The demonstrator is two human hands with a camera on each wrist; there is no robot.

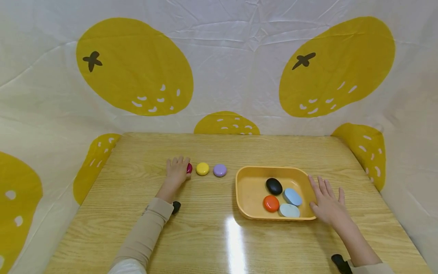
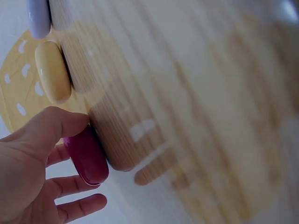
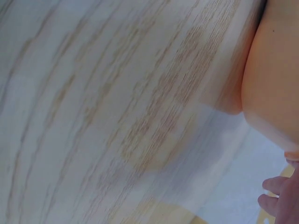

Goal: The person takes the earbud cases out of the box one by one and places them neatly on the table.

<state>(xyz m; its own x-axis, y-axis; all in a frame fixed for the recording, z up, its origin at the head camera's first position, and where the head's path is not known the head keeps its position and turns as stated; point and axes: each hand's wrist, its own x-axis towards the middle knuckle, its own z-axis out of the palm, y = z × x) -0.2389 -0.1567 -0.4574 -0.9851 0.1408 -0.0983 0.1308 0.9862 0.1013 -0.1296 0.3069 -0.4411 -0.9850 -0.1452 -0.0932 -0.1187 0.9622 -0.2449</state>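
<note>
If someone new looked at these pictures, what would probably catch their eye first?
Most likely the big yellow fruit shapes on the pale cloth behind the table. Next, perhaps, the orange tray on the table's right side, with the right hand at its right end. Further left, the left hand holds a glossy dark red piece.

No text, label, brand, number or sign can be read on anything in any of the views.
</note>
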